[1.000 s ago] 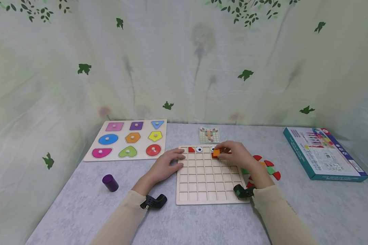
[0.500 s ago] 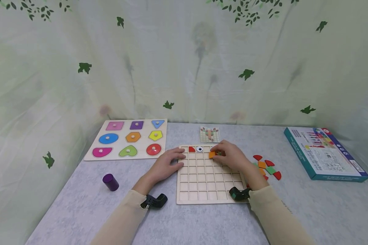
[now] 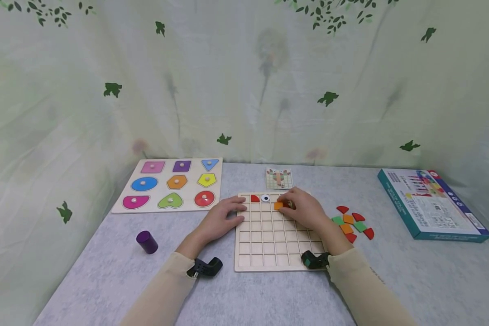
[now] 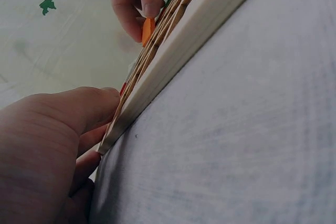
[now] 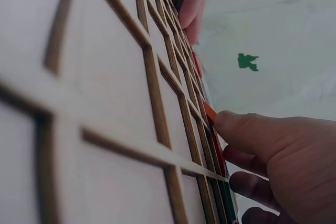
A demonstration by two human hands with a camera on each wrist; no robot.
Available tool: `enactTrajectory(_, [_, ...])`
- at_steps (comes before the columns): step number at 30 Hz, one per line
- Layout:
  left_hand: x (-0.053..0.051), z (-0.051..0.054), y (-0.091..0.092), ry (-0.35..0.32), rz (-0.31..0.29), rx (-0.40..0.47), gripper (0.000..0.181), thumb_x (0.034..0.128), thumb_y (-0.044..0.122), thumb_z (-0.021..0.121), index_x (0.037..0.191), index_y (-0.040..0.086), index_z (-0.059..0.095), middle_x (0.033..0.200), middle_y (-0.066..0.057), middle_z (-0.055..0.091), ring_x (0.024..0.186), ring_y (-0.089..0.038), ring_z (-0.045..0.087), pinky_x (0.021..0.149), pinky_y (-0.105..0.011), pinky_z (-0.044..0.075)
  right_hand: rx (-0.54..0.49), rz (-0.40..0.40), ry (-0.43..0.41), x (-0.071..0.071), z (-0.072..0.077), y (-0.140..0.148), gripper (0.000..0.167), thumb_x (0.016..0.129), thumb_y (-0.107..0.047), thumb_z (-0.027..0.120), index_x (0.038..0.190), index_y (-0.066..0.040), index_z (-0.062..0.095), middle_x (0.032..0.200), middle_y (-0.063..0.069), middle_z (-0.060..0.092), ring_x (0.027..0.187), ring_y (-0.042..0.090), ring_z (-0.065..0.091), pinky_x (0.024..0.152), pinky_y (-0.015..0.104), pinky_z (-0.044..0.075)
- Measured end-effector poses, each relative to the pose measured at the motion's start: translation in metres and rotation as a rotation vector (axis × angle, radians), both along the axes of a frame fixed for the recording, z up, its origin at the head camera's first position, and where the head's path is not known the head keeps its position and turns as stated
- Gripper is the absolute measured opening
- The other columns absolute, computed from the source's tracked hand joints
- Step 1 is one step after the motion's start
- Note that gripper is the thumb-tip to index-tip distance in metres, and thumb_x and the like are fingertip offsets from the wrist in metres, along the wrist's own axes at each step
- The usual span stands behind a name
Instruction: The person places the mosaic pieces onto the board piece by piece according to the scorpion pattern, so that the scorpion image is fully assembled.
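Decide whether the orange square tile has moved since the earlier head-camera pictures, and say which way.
Yes. Pinched by the right hand, the orange square tile has shifted left across the wooden grid board, nearer the visible eye tile.

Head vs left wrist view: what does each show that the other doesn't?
Head only: knob puzzle, purple cylinder, teal-edged box, pattern card, eye tile, and loose tiles beyond the gridded board's right side.

Left wrist only: a close, edge-on look at the board's pale side face, with its thickness plain.

Both: the gridded board, left hand at its edge, right hand pinching an orange tile, grey tabletop, bird-print curtain.
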State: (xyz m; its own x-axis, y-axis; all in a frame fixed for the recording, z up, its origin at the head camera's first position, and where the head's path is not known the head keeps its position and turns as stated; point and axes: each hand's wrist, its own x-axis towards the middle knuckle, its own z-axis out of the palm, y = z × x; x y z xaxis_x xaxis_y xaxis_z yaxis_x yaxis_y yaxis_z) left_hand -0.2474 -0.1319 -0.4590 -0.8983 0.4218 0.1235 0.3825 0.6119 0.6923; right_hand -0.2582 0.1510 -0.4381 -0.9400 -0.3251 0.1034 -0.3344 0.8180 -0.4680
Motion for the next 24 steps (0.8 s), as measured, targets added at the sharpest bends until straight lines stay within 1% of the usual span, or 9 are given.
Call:
enactTrajectory(6, [-0.0007, -0.0006, -0.0001, 0.008, -0.005, 0.002, 0.032, 0.0943, 0.020, 0.068, 0.125, 0.013, 0.069, 0.149, -0.001, 0.054, 0.148, -0.024, 0.038, 0.122, -0.047, 0.030, 0.019, 0.021, 0.041, 0.0015, -0.0013, 0.0002, 0.027, 0.091, -0.026, 0.074, 0.116, -0.017, 0.073, 0.106, 0.002, 0.064, 0.087, 0.017, 0.055, 0.076, 0.034, 0.047])
enactTrajectory(10, [-0.0005, -0.0003, 0.0003, 0.006, -0.007, 0.006, 0.032, 0.0944, 0.020, 0.068, 0.125, 0.012, 0.069, 0.150, -0.002, 0.054, 0.148, -0.024, 0.038, 0.122, -0.048, 0.030, 0.007, 0.026, 0.040, 0.0017, -0.0020, 0.0003, 0.027, 0.092, -0.025, 0.073, 0.118, -0.017, 0.073, 0.108, 0.003, 0.064, 0.088, 0.018, 0.056, 0.076, 0.035, 0.048])
enactTrajectory(14, [0.0001, 0.0004, 0.0010, 0.004, -0.007, 0.014, 0.032, 0.0946, 0.019, 0.068, 0.125, 0.011, 0.069, 0.149, -0.002, 0.054, 0.148, -0.025, 0.038, 0.122, -0.048, 0.030, -0.008, 0.025, 0.024, 0.0010, -0.0029, -0.0010, 0.027, 0.092, -0.024, 0.073, 0.119, -0.019, 0.072, 0.111, 0.002, 0.065, 0.094, 0.019, 0.058, 0.083, 0.038, 0.050])
enactTrajectory(16, [0.0004, 0.0007, 0.0012, 0.003, -0.005, 0.013, 0.032, 0.0945, 0.019, 0.068, 0.125, 0.011, 0.069, 0.149, -0.003, 0.054, 0.148, -0.025, 0.038, 0.121, -0.048, 0.030, -0.018, 0.037, 0.025, 0.0007, -0.0029, -0.0017, 0.026, 0.092, -0.023, 0.073, 0.118, -0.019, 0.072, 0.112, 0.002, 0.067, 0.095, 0.018, 0.059, 0.086, 0.039, 0.051])
enactTrajectory(18, [0.0006, 0.0010, 0.0012, 0.001, -0.003, 0.013, 0.032, 0.0945, 0.020, 0.067, 0.125, 0.011, 0.068, 0.149, -0.003, 0.054, 0.148, -0.025, 0.038, 0.121, -0.048, 0.030, -0.036, 0.045, 0.020, 0.0004, -0.0026, -0.0024, 0.026, 0.093, -0.022, 0.072, 0.118, -0.019, 0.072, 0.110, 0.001, 0.069, 0.093, 0.017, 0.059, 0.087, 0.038, 0.051])
enactTrajectory(24, [0.0011, 0.0012, 0.0006, 0.001, 0.002, 0.010, 0.032, 0.0944, 0.020, 0.068, 0.126, 0.011, 0.069, 0.149, -0.002, 0.054, 0.148, -0.025, 0.038, 0.121, -0.048, 0.030, -0.081, 0.064, -0.004, -0.0004, -0.0009, -0.0028, 0.024, 0.094, -0.020, 0.070, 0.118, -0.017, 0.071, 0.100, -0.002, 0.069, 0.087, 0.016, 0.056, 0.085, 0.035, 0.050])
